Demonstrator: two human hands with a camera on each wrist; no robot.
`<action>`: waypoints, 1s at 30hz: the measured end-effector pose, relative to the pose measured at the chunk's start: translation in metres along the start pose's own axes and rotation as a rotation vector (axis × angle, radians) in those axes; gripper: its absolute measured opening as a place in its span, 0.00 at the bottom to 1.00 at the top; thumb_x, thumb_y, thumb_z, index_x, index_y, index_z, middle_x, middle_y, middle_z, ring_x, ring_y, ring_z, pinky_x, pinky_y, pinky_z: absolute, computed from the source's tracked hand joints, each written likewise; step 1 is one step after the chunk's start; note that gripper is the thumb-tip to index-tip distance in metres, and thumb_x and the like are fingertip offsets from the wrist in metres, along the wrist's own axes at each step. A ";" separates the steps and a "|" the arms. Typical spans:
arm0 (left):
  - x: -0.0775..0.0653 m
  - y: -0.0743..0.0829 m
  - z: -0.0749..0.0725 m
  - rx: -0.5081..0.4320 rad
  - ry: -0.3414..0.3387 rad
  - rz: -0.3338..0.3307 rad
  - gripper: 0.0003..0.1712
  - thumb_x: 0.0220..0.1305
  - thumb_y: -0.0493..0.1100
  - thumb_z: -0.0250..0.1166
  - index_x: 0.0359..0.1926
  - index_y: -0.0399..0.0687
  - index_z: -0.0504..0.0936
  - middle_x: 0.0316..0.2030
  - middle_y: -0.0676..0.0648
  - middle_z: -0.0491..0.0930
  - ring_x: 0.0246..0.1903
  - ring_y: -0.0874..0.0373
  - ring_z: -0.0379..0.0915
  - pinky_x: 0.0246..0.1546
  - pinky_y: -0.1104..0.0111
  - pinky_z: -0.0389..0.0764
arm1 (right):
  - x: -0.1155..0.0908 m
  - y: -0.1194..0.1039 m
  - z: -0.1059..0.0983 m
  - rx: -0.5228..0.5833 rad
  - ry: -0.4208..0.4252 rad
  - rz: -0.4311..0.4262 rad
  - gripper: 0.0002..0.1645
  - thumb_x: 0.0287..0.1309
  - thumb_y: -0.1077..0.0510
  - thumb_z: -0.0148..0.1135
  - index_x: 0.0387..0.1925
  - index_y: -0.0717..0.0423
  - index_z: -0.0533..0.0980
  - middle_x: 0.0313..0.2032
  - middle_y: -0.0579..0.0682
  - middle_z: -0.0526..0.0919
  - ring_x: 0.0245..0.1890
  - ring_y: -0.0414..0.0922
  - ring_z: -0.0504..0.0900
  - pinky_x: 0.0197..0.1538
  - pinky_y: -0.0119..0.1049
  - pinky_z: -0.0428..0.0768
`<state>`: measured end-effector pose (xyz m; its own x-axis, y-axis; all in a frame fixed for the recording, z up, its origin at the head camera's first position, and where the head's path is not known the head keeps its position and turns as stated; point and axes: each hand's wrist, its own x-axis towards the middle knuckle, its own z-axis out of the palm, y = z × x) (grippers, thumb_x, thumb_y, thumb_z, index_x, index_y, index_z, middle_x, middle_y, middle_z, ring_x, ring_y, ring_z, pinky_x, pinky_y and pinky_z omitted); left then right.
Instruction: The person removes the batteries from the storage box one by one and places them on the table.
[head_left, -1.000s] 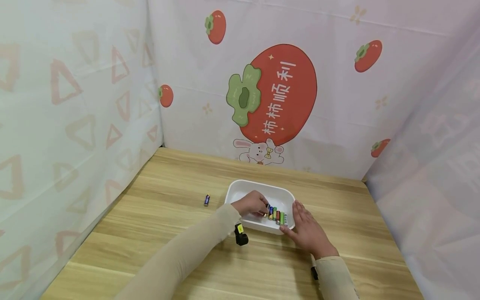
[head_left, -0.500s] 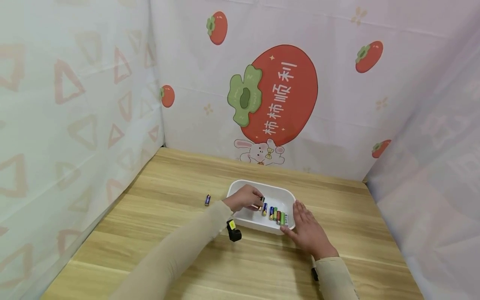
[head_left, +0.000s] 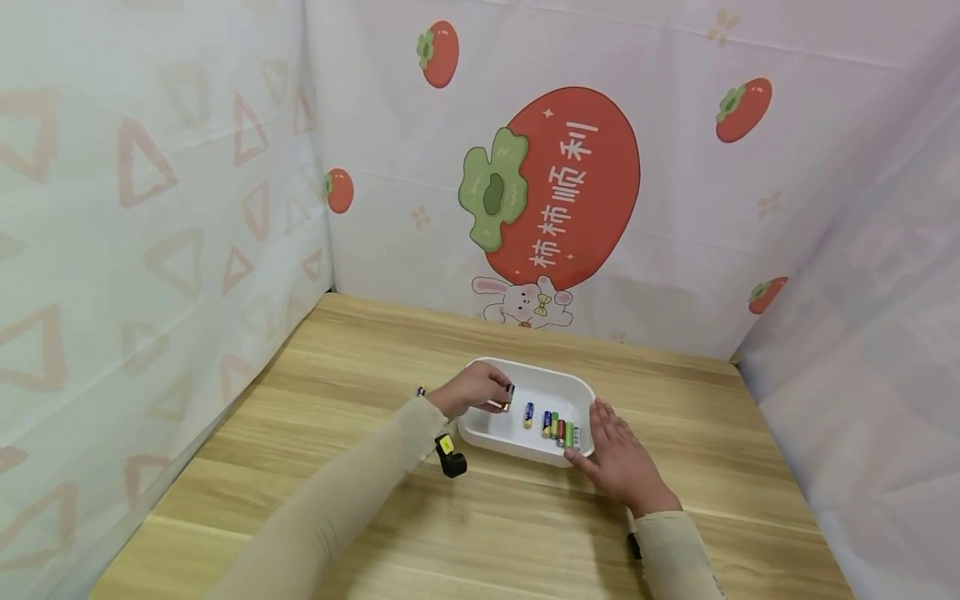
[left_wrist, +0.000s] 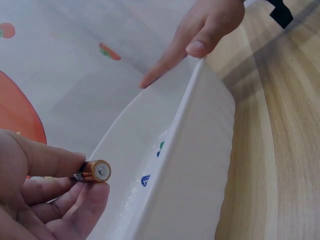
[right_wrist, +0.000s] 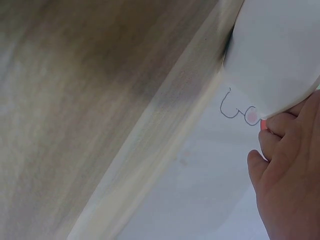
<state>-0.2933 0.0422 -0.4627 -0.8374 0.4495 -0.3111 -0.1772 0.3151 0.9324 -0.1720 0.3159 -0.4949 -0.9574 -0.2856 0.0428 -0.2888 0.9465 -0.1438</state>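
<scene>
In the head view, my left hand [head_left: 476,389] is over the left part of a white tray [head_left: 472,434]. Its thumb and fingers pinch a black battery with a copper-coloured end [left_wrist: 95,171], whose tip faces the left wrist camera. A blue battery [head_left: 528,415] lies by itself mid-tray. Towards the tray's right end several batteries [head_left: 561,432], blue, green, red and pale, stand side by side in a row. My right hand [head_left: 626,462] rests against that end, fingers stretched along the outside of the rim and thumb at the near corner.
Left of the tray, another blue battery [head_left: 421,391] lies on the wooden table [head_left: 525,533], mostly hidden behind my left wrist. Printed cloth walls [head_left: 397,258] enclose the table at the back and both sides.
My left hand has moved leftwards from the row of batteries, carrying the black battery. The single blue battery, beside the fingers earlier, now lies apart from them. The right hand stays put.
</scene>
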 end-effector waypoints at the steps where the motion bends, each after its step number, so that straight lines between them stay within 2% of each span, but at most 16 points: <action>1: -0.001 0.000 -0.002 -0.001 0.002 0.000 0.15 0.60 0.31 0.67 0.49 0.30 0.80 0.35 0.41 0.82 0.34 0.53 0.82 0.37 0.61 0.85 | 0.000 0.000 0.001 0.001 0.000 -0.001 0.60 0.65 0.25 0.40 0.73 0.70 0.43 0.74 0.64 0.43 0.73 0.59 0.43 0.72 0.54 0.49; 6: -0.006 -0.002 -0.014 -0.019 0.005 0.006 0.17 0.61 0.31 0.66 0.51 0.29 0.79 0.38 0.39 0.82 0.35 0.53 0.82 0.36 0.65 0.85 | 0.000 0.002 0.003 0.008 0.000 0.004 0.60 0.64 0.25 0.40 0.73 0.70 0.42 0.74 0.63 0.42 0.73 0.59 0.43 0.72 0.54 0.48; 14: -0.014 -0.007 -0.031 -0.091 0.036 0.020 0.17 0.60 0.28 0.65 0.51 0.26 0.78 0.38 0.40 0.81 0.36 0.52 0.81 0.38 0.64 0.85 | 0.000 0.002 0.005 0.010 0.001 0.008 0.60 0.64 0.24 0.39 0.74 0.69 0.42 0.74 0.62 0.42 0.73 0.58 0.43 0.72 0.53 0.48; 22: -0.017 -0.012 -0.044 -0.085 0.052 0.030 0.18 0.61 0.29 0.65 0.52 0.27 0.78 0.40 0.39 0.81 0.36 0.53 0.81 0.38 0.64 0.85 | 0.000 0.001 0.004 0.025 0.004 0.014 0.61 0.63 0.24 0.39 0.74 0.69 0.42 0.74 0.62 0.43 0.73 0.59 0.43 0.72 0.54 0.48; 30: -0.021 -0.017 -0.061 -0.119 0.071 0.039 0.19 0.64 0.32 0.64 0.55 0.28 0.76 0.45 0.35 0.80 0.38 0.52 0.81 0.41 0.63 0.84 | 0.000 0.001 0.004 0.032 -0.004 0.017 0.60 0.64 0.24 0.40 0.74 0.68 0.41 0.75 0.62 0.42 0.74 0.58 0.42 0.72 0.53 0.48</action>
<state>-0.3039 -0.0238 -0.4605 -0.8787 0.3979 -0.2639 -0.2002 0.1947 0.9602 -0.1726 0.3158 -0.4993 -0.9620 -0.2706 0.0362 -0.2726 0.9458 -0.1764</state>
